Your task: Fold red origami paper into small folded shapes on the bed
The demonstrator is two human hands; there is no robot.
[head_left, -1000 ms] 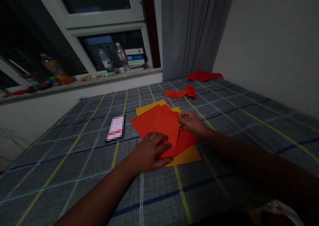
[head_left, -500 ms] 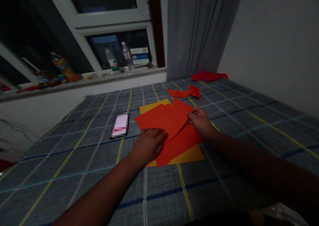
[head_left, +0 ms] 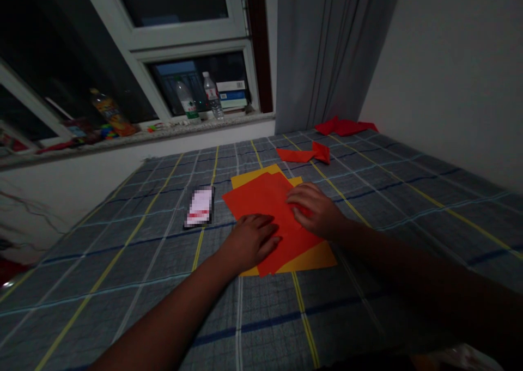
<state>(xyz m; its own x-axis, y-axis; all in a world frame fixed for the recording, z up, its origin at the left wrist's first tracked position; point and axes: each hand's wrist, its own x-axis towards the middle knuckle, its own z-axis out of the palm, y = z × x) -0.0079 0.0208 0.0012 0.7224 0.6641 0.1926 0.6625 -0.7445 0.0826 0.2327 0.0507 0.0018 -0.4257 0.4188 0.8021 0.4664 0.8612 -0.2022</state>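
Note:
Orange-red paper (head_left: 255, 194) lies on top of yellow-orange sheets (head_left: 314, 256), turned at an angle to them. My left hand (head_left: 249, 240) rests flat on the near left part of the orange-red paper, its fingers stretched out. Over the right part of the paper, my right hand (head_left: 316, 210) has its fingers curled, with a bit of the orange-red paper showing between thumb and fingers. The exact grip under the fingertips is partly hidden.
A phone (head_left: 199, 206) lies left of the paper on the checked cloth (head_left: 143, 273). Beyond the stack are a folded orange paper piece (head_left: 302, 154) and red folded pieces (head_left: 347, 127). Bottles (head_left: 213, 96) and boxes (head_left: 231, 94) stand on the windowsill.
My right hand has moved left and inward over the paper, bringing the lifted sheet edge with it. The orange corner at the far side is gone, uncovering yellow-orange paper. My left hand stays put.

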